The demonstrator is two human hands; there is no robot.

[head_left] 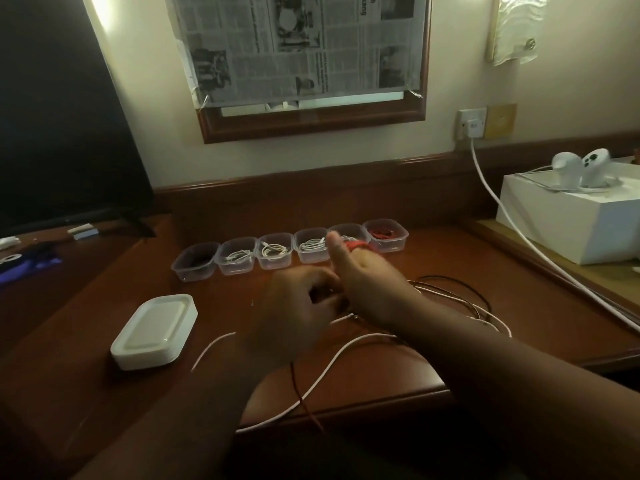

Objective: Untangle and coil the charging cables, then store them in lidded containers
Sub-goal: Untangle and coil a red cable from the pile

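My right hand (367,282) is raised over the desk with its thumb up, and a red cable (356,244) is looped round its fingers. My left hand (294,306), blurred, has its fingers curled beside the right palm and seems to pinch the same red cable, whose tail hangs down past the desk's front edge. A loose white cable (332,362) and a black cable (460,284) lie tangled on the desk under and right of my hands. Several clear open containers (235,261) stand in a row behind; most hold coiled cables. Their white lids (156,332) are stacked at the left.
A dark screen (62,116) fills the far left. At the right, a white box (568,216) carries two white controllers. A thick white power lead (512,230) runs from the wall socket (472,123) across the desk's right edge.
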